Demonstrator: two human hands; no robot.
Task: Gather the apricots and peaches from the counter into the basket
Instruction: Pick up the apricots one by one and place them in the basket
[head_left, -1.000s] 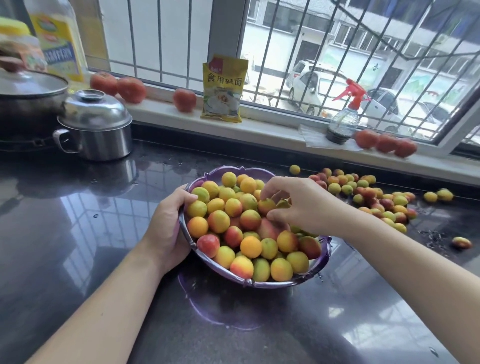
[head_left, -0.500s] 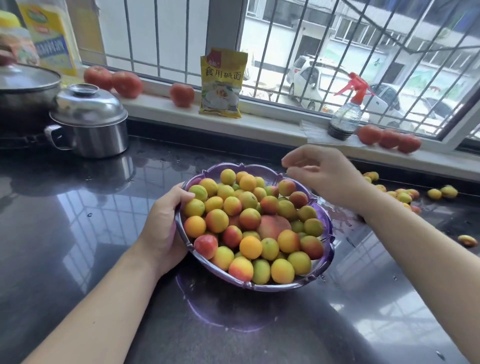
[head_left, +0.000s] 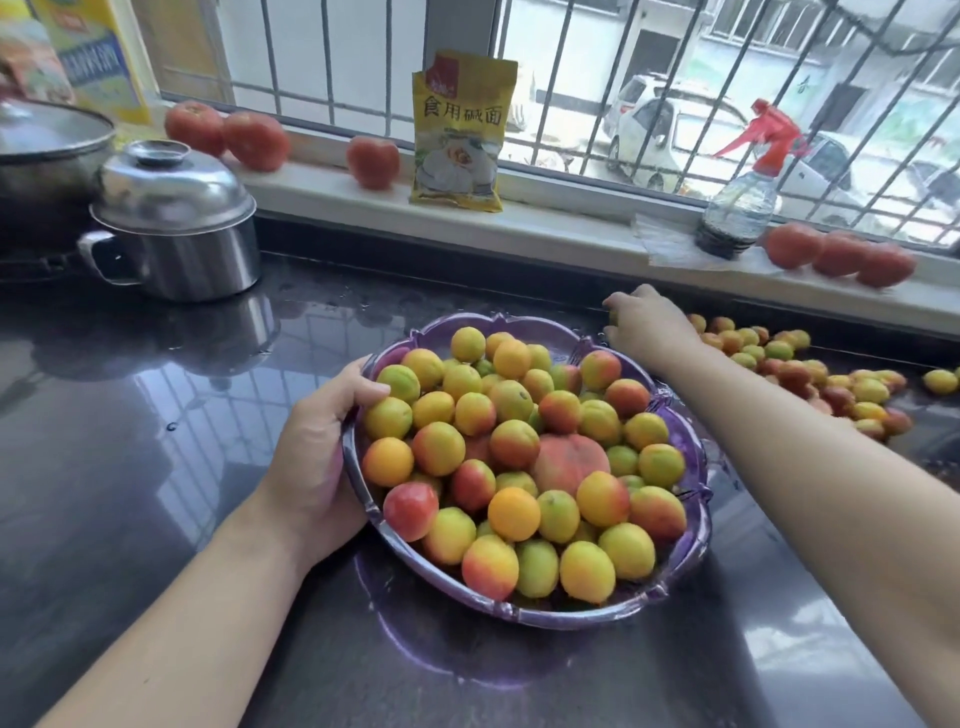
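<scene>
A purple scalloped basket (head_left: 693, 556) sits on the black counter, heaped with yellow, orange and red apricots (head_left: 511, 512) and one larger pink peach (head_left: 569, 465). My left hand (head_left: 319, 457) grips the basket's left rim, thumb hooked over the edge. My right hand (head_left: 647, 322) reaches past the basket's far right rim to the counter. Its fingers curl down over a lone apricot (head_left: 613, 318), of which only a greenish sliver shows. Several loose apricots (head_left: 810, 374) lie in a pile to the right, partly behind my right forearm.
A lidded steel pot (head_left: 176, 223) and a large pan (head_left: 47, 150) stand at the back left. On the windowsill are tomatoes (head_left: 228, 132), a yellow packet (head_left: 460, 130), a spray bottle (head_left: 737, 208) and more tomatoes (head_left: 839, 254). The counter is wet.
My right hand has left the fruit in the basket, lifted over its far rim and come down on the counter behind it. My left hand has stayed on the rim.
</scene>
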